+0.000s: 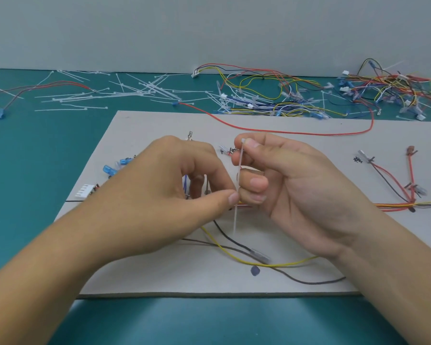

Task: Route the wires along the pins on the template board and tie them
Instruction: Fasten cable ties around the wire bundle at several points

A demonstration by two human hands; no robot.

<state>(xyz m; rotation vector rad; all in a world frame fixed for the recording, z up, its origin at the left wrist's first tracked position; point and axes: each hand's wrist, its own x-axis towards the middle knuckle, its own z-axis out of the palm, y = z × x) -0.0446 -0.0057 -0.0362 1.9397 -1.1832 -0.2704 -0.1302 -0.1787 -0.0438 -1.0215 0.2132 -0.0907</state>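
A grey template board (144,277) lies on the teal table. Over its middle, my right hand (299,185) pinches the head of a white cable tie (239,175) between thumb and forefinger. My left hand (164,195) pinches the same tie lower down, its tail hanging below my fingers. Yellow (237,256), black and brown (306,281) wires curve across the board under my hands. A bundle of red, orange and yellow wires (393,206) runs off to the right. Blue terminals (109,169) and a white connector (85,190) lie left of my left hand.
Loose white cable ties (144,89) are scattered at the back of the table. Heaps of coloured wire harnesses (279,95) lie at the back middle and back right (393,85). A long red wire (284,131) crosses the board's far edge. A grey wall stands behind.
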